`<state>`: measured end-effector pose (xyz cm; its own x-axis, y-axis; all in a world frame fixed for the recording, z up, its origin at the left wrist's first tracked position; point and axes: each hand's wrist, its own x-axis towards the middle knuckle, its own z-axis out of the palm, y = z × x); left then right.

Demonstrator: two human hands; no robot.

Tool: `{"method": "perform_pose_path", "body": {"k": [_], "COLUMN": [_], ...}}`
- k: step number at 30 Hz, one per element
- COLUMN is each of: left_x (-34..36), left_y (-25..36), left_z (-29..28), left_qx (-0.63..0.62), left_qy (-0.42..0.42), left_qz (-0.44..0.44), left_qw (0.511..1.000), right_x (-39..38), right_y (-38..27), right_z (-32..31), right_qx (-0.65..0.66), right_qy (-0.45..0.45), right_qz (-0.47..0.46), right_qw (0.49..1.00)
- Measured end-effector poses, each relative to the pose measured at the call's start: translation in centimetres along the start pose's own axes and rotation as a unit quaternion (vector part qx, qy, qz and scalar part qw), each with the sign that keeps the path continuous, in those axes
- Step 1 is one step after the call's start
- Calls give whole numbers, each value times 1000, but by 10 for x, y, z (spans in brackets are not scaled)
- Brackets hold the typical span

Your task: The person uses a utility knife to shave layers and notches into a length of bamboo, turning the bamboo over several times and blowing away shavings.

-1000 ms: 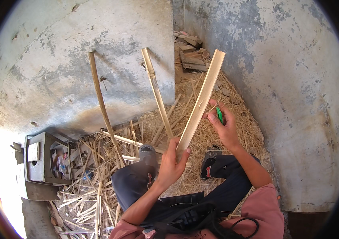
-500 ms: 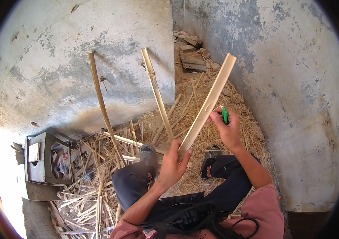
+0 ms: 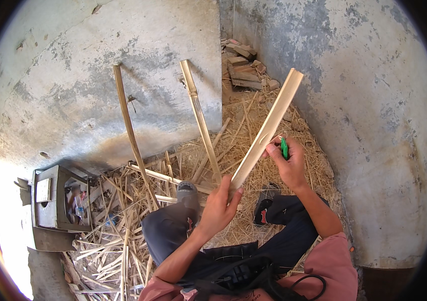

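Observation:
A split length of bamboo point(image 3: 268, 128) slants up and to the right in front of me, its pale hollow side partly facing up and a node ridge near the middle. My left hand point(image 3: 219, 201) is closed around its lower end. Beside the node, my right hand point(image 3: 289, 158) is closed on a small green-handled tool point(image 3: 284, 148), with fingertips at the bamboo's right edge. A thin pale tip shows above these fingers; I cannot tell whether it is a blade.
Two bamboo strips point(image 3: 132, 131) point(image 3: 199, 118) lean on the left wall. Split bamboo pieces point(image 3: 111, 258) litter the floor at left, beside a grey box-like casing point(image 3: 50, 200). Bricks point(image 3: 243, 75) lie in the far corner above straw point(image 3: 233, 143). A wall point(image 3: 374, 125) rises at right.
The bamboo's upper end has shifted slightly right, and the piece has rolled a little, showing more of its edge. Both hands keep their holds, with only small shifts.

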<state>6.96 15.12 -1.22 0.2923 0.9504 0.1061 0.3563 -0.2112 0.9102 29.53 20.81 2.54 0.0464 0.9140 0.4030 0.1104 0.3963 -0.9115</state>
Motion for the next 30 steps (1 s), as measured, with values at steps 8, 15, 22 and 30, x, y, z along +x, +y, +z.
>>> {"method": "perform_pose_path", "body": {"k": [8, 15, 22, 30], "left_x": [3, 3, 3, 4], "left_y": [4, -12, -2, -7], "left_z": [-1, 6, 2, 4], "left_qx": [-25, -34, -58, -41], "left_qy": [6, 39, 49, 93], "left_qz": [-15, -4, -5, 39], "left_qw": [1000, 999, 997, 994], "right_x": [-12, -12, 0, -2], "right_y": [3, 7, 1, -12], "right_z": [13, 14, -17, -5], "right_qx": [-56, -23, -123, -297], "right_qy": [-68, -22, -12, -148], "right_qz": [63, -24, -100, -231], "right_qw": [994, 999, 987, 915]}}
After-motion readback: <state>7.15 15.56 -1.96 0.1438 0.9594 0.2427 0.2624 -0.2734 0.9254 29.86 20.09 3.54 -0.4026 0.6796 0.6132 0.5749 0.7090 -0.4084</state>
